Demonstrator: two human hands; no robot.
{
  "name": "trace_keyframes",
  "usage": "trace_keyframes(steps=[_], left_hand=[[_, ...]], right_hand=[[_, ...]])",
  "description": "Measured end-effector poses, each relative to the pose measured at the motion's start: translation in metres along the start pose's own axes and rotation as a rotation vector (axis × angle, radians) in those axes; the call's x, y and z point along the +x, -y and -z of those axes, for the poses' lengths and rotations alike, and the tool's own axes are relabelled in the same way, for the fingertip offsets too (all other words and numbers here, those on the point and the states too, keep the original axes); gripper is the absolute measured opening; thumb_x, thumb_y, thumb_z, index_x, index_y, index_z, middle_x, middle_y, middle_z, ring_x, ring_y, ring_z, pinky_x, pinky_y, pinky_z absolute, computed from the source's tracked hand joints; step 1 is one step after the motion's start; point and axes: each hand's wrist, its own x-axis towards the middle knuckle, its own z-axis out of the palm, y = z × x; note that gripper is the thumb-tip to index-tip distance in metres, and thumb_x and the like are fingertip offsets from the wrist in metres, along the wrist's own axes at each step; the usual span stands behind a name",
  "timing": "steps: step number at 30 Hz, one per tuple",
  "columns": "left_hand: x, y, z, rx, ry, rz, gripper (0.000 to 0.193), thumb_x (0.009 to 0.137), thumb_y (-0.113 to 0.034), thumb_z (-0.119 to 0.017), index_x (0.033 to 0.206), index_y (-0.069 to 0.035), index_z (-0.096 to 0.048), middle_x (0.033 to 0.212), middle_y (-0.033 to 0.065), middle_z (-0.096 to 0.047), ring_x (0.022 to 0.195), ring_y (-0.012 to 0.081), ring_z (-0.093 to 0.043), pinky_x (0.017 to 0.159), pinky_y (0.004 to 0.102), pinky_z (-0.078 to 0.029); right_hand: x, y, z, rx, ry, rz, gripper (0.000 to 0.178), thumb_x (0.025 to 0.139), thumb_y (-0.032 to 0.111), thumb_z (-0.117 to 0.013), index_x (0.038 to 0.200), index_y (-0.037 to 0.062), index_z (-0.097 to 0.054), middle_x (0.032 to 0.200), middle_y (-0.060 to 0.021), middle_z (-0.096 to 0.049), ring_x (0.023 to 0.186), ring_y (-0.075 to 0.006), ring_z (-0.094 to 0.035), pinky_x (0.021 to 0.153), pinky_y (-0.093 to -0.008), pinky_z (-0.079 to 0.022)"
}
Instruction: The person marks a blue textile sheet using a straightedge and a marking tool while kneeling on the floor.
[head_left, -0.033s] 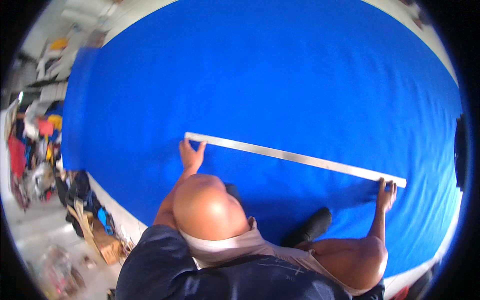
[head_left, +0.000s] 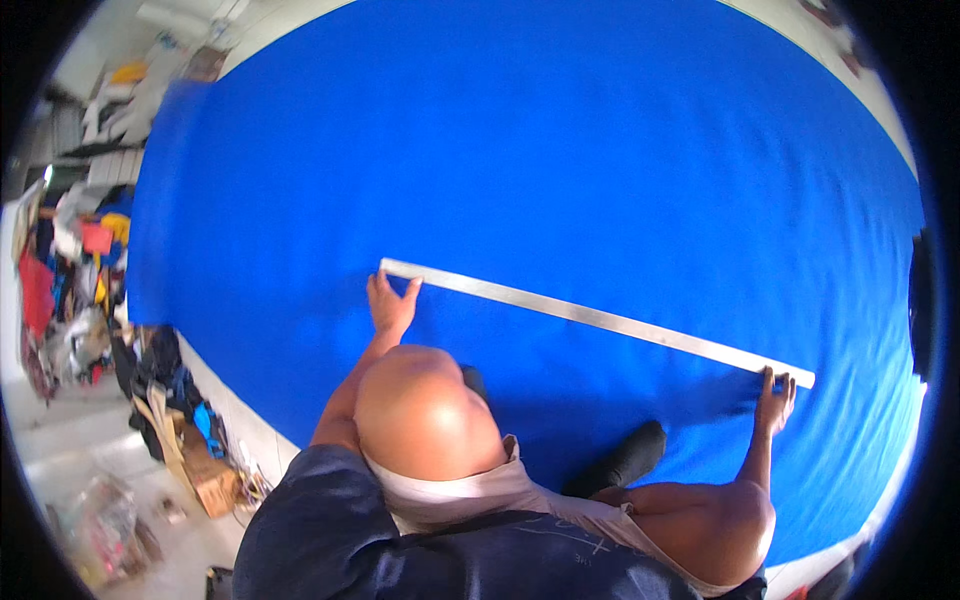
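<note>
A long, pale, flat ruler [head_left: 600,318] lies slantwise across a wide blue cloth [head_left: 520,150], its left end farther away than its right. At the far-left end my left hand [head_left: 393,305] has its fingertips and spread thumb on the ruler's near edge. My right hand [head_left: 774,402] grips the near edge close to the right end, fingers pointing away from me. Between my arms are my bent knees, and a dark-covered foot [head_left: 635,455] of mine rests on the cloth. The undersides of both hands are hidden.
Left of the cloth lies a heap of mixed fabrics [head_left: 85,260] in red, yellow and white. Nearer stand a cardboard box [head_left: 215,488] with wooden strips and a clear plastic bag [head_left: 105,530] on pale floor. A dark object [head_left: 921,305] sits at the right edge.
The ruler's right end has come slightly nearer to me along with my right hand. The whole view has also shifted a little.
</note>
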Motion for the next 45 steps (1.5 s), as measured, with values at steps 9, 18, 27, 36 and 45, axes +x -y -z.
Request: trace_keyframes(steps=[9,18,27,36,45], left_hand=[[-0.017,-0.023,0.016,-0.005,0.061,-0.133,0.073,0.089,-0.039,-0.071,0.139,0.007,-0.043,0.142,0.0253,-0.044,0.136,0.0396,-0.040,0.114,0.0447,-0.035],[-0.016,-0.031,0.002,-0.119,-0.037,-0.181,0.067,0.090,-0.035,-0.069,0.134,0.009,-0.046,0.141,0.0272,-0.044,0.136,0.0407,-0.040,0.114,0.0445,-0.034],[-0.012,-0.017,0.004,-0.178,-0.087,-0.239,0.063,0.087,-0.028,-0.073,0.132,0.006,-0.045,0.139,0.0275,-0.044,0.134,0.0433,-0.040,0.113,0.0471,-0.036],[0.007,-0.035,0.001,-0.042,-0.108,-0.422,0.050,0.081,-0.025,-0.075,0.122,-0.002,-0.058,0.120,0.0220,-0.058,0.119,0.0427,-0.051,0.102,0.0509,-0.041],[0.000,-0.012,-0.002,0.042,0.027,-0.365,0.065,0.094,-0.045,-0.065,0.135,0.003,-0.051,0.132,0.0248,-0.053,0.127,0.0405,-0.046,0.107,0.0476,-0.039]], right_hand=[[0.021,-0.009,0.006,-0.042,0.121,0.014,0.079,0.088,0.065,-0.059,0.140,0.0056,-0.055,0.150,-0.0194,-0.044,0.139,-0.0359,-0.041,0.113,-0.0467,-0.035],[0.027,-0.013,0.007,0.009,0.103,0.028,0.080,0.089,0.065,-0.060,0.136,0.0004,-0.056,0.146,-0.0233,-0.047,0.137,-0.0382,-0.043,0.112,-0.0452,-0.036],[0.023,-0.016,0.002,0.045,0.231,0.032,0.077,0.088,0.063,-0.061,0.136,0.0030,-0.057,0.148,-0.0233,-0.045,0.138,-0.0392,-0.042,0.113,-0.0459,-0.035],[0.019,-0.016,0.014,0.110,0.058,0.161,0.034,0.086,0.036,-0.071,0.095,0.0039,-0.068,0.105,-0.0174,-0.066,0.101,-0.0358,-0.063,0.090,-0.0453,-0.048],[0.020,-0.001,-0.002,0.139,-0.049,-0.058,0.076,0.080,0.060,-0.073,0.129,0.0028,-0.063,0.146,-0.0203,-0.049,0.137,-0.0341,-0.045,0.113,-0.0412,-0.037]])
